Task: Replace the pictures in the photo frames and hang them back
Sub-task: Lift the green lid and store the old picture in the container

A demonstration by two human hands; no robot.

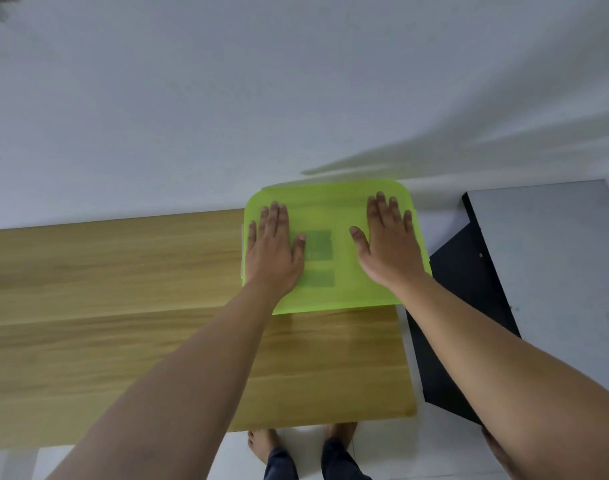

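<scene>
Fingers lie straight and spread on both hands: the left hand [273, 252] and right hand [389, 247] press flat, well apart, on a green translucent lid [334, 202]. Two dark rectangles [318, 244] show through it between them. The lid sits at the far right corner of the wooden table [123, 289], against the white wall [296, 98], with a black panel [469, 265] just beside.

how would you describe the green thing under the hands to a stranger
Follow the long wooden table along the white wall to its right end. There lies a flat, translucent lime-green lid with rounded corners, left hand and right hand flat on it. Nothing else is bright green; the panel beside it is black.
</scene>
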